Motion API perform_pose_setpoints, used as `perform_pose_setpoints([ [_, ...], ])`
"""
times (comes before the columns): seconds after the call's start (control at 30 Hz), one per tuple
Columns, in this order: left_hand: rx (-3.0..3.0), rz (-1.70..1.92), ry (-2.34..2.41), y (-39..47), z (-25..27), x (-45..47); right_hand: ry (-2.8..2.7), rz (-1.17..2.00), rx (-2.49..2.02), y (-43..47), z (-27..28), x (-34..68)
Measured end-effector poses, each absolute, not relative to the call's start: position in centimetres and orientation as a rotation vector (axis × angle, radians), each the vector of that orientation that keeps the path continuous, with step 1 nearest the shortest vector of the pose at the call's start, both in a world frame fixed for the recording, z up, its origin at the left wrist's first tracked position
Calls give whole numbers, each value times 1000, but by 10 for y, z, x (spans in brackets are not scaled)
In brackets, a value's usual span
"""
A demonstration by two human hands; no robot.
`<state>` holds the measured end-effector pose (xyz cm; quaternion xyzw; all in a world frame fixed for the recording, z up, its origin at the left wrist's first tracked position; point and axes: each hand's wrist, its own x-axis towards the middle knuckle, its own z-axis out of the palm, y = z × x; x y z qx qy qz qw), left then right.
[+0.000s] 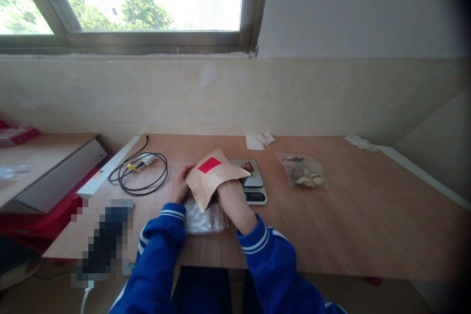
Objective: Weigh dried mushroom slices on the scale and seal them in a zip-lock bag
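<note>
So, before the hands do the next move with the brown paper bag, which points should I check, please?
1. Both hands on the bag: ok. The left hand holds the brown paper bag at its left edge; the right hand is under or inside its lower end.
2. Bag lifted above the scale: ok, it partly covers the scale.
3. Something on the scale platform: ok, a small dark piece shows.
4. Scale display readable: cannot tell, too small.
5. Clear bag of dried pieces out of the way: ok, it lies apart, to the right.
6. Black cable clear of the hands: ok, to the left.
</note>
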<state>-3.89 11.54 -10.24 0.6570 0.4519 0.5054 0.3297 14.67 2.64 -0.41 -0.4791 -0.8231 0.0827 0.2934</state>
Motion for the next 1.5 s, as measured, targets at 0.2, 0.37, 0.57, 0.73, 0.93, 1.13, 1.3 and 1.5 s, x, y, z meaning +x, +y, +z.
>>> perform_pose_setpoints([
  [0.2, 1719, 1304, 1190, 116, -103, -39, -2232, 26, -1462, 5, 8, 159],
  [0.37, 1714, 1299, 1158, 119, -107, -41, -2207, 14, -1379, -8, 15, 173],
  [0.57, 1718, 1298, 1121, 121, -112, -41, -2008, 254, -1189, -21, 18, 197],
  [0.73, 1721, 1310, 1155, 119, -108, -40, -1842, 457, -997, -35, 23, 219],
  [0.93, 1762, 1295, 1224, 115, -104, -38, -1608, 639, -1044, -47, 12, 252],
  [1.13, 1743, 1310, 1344, 112, -101, -35, -1286, 763, -1175, -62, -15, 270],
  [1.3, 1696, 1333, 1461, 115, -101, -38, -1030, 779, -1241, -63, -45, 277],
  [1.5, 1662, 1364, 1444, 120, -106, -39, -1011, 696, -1279, -32, -76, 285],
])
